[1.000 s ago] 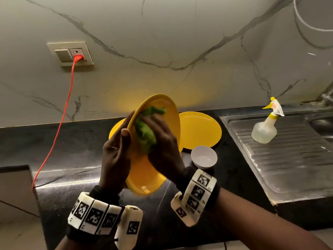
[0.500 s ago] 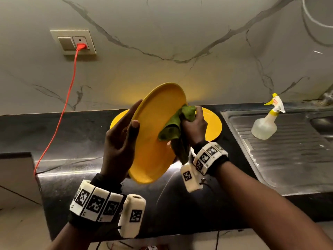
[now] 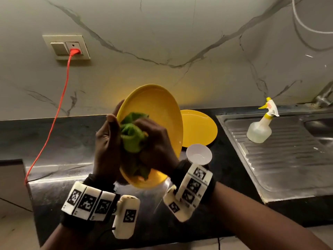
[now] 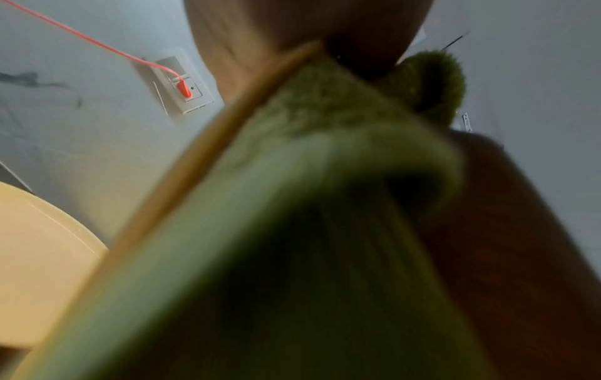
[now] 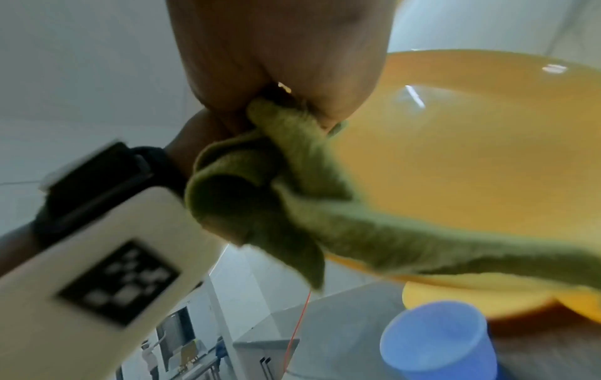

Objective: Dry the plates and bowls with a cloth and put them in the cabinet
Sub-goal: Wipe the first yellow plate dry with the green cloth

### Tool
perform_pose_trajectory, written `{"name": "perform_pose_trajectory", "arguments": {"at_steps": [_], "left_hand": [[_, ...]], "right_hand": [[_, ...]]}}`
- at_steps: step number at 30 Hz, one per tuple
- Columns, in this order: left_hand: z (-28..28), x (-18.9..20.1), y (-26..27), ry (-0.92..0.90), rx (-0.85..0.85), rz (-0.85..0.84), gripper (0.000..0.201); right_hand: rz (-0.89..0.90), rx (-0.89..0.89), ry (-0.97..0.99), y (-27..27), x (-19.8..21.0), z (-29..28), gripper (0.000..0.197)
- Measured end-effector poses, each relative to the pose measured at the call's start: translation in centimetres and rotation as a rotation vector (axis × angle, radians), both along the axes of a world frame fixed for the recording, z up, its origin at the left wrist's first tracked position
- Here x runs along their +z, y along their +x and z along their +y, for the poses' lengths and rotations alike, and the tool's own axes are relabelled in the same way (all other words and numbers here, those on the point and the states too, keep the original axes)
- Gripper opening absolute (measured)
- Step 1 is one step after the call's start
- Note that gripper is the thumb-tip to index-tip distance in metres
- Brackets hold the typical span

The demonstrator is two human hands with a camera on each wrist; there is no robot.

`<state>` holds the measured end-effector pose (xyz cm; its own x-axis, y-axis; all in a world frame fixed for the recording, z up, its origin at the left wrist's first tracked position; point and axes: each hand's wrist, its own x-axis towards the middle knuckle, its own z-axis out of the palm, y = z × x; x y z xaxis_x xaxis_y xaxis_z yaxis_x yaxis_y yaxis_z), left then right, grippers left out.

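So we've got one yellow plate [image 3: 158, 112] tilted up on edge above the black counter [image 3: 63, 138], face toward us: left hand [image 3: 106, 147] grips its rim, right hand [image 3: 156, 143] bunches the green cloth [image 3: 132, 136] against it. Behind: one more yellow plate [image 3: 200, 129], one white bowl [image 3: 199, 154], one spray bottle [image 3: 260, 127].

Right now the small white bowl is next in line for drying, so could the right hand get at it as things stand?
Probably not yet. The small white bowl sits on the counter just beside the right hand with nothing between, but that hand grips the green cloth against the held yellow plate.
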<state>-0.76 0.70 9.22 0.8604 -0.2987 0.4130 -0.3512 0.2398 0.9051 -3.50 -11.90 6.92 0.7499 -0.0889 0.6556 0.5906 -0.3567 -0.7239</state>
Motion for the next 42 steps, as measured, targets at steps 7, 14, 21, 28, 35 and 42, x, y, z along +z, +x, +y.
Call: {"name": "perform_pose_trajectory", "arguments": {"at_steps": [7, 14, 21, 28, 35, 42], "left_hand": [[0.5, 0.0, 0.7, 0.062, 0.205, -0.148, 0.079], [-0.6, -0.5, -0.8, -0.061, 0.080, -0.026, 0.075], [1.2, 0.0, 0.1, 0.022, 0.216, -0.093, 0.051], [1.9, 0.3, -0.6, 0.057, 0.179, -0.104, 0.037], [1.7, 0.6, -2.3, 0.038, 0.121, -0.101, 0.039], [1.4, 0.6, -2.1, 0.051, 0.149, -0.100, 0.048]], "right_hand": [[0.155, 0.202, -0.104, -2.3, -4.8, 0.8, 0.034], [-0.030, -0.070, 0.070, -0.8, -0.2, 1.2, 0.035], [0.189, 0.210, -0.193, -3.7, -6.0, 0.7, 0.030], [0.200, -0.015, -0.580, -1.7, -10.3, -4.9, 0.025], [0.187, -0.452, -0.174, 3.7, -6.1, -8.7, 0.040], [-0.062, -0.270, -0.068, 2.3, -1.4, -0.7, 0.043]]}}
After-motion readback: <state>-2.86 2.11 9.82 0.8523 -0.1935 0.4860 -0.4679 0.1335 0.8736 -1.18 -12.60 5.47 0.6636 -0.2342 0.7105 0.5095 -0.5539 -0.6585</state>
